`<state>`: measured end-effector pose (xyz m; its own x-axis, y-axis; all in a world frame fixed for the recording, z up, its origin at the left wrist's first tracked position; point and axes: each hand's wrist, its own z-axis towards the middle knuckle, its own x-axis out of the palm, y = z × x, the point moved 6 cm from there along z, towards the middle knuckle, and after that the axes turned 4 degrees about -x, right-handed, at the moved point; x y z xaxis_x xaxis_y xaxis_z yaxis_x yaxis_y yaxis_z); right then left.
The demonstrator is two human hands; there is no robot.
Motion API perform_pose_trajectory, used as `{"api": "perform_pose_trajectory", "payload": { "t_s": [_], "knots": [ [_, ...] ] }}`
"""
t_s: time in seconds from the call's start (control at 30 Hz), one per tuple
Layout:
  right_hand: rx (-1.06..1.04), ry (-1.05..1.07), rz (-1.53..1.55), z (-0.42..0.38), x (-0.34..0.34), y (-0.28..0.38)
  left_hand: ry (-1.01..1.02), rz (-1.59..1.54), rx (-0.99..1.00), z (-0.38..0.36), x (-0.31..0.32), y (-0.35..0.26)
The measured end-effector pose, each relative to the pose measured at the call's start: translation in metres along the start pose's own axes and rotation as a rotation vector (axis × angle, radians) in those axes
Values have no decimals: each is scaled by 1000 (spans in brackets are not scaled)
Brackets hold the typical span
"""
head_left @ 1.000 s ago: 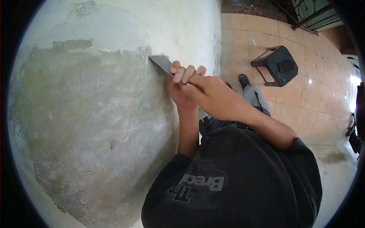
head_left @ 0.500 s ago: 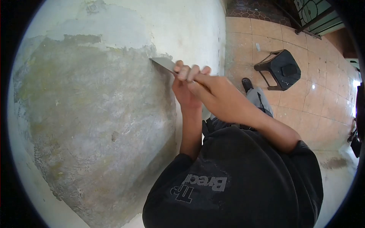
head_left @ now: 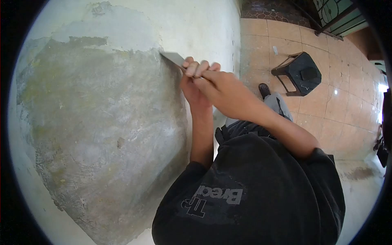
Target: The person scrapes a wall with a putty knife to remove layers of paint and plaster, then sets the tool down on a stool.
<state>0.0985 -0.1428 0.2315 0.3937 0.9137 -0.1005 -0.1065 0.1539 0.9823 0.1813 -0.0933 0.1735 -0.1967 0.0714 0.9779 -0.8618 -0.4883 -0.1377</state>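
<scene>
A scraper [head_left: 172, 58] with a flat metal blade meets the wall [head_left: 110, 122] at the upper right border of a large bare grey patch, beside pale paint. My left hand [head_left: 196, 92] is closed around it near the blade, fingers curled over the top. Behind and partly over it, my right hand [head_left: 228, 92] is wrapped round the handle, which the hands mostly hide. The blade is tilted, its tip pointing up and left.
A black plastic stool [head_left: 304, 75] stands on the orange tiled floor [head_left: 339, 110] to the right. One sandalled foot [head_left: 264, 90] shows near it. Metal railing [head_left: 339, 24] runs at the top right, by a dark patterned step [head_left: 273, 10].
Both hands and the scraper have moved slightly up and left along the patch's border. The grip is the same.
</scene>
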Motion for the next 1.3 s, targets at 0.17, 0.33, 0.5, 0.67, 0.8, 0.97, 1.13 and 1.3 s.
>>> {"api": "perform_pose_trajectory", "payload": {
  "t_s": [0.17,0.33,0.5,0.67,0.8,0.97,1.13,1.3],
  "knots": [
    [76,125,-22,-15,-8,-9,-41,16,2,-20,-9,18],
    [179,26,119,-23,8,-10,-18,47,-12,-24,-12,9],
    [193,77,97,-11,2,-8,-44,23,-3,-19,-7,4],
    [258,78,26,-18,-15,-5,-34,132,-45,-16,5,13],
    [237,126,71,-17,8,-10,-95,88,3,-24,-10,2],
    [288,176,74,-30,-3,-8,-128,172,-31,-29,-3,11],
    [286,182,106,-21,12,-6,-153,54,36,-27,-8,7],
    [421,329,100,-28,1,-5,-85,122,-17,-31,-2,10]
  ]
}}
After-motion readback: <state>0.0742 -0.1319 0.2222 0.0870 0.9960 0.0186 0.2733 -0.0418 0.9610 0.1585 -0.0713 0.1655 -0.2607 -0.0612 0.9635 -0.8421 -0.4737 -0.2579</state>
